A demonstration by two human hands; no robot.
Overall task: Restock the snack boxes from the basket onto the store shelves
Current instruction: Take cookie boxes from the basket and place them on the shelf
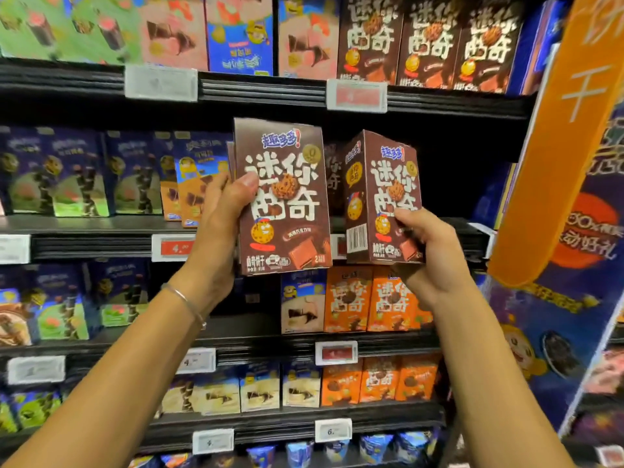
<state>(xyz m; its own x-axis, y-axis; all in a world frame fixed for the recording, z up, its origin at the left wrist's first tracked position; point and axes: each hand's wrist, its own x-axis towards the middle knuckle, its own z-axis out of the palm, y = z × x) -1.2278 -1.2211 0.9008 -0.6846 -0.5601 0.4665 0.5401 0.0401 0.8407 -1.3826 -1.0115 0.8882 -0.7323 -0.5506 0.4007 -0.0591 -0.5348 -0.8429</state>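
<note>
Brown box (282,197) upright, gripped by left hand (216,224), thumb across its front. Second brown box (385,201) just beside, clamped low in right hand (429,251). Both raised before a half-stocked shelf (91,246).

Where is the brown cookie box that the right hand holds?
Head view, right of centre: the brown cookie box is gripped by the right hand, beside the matching box in the left hand.
</note>
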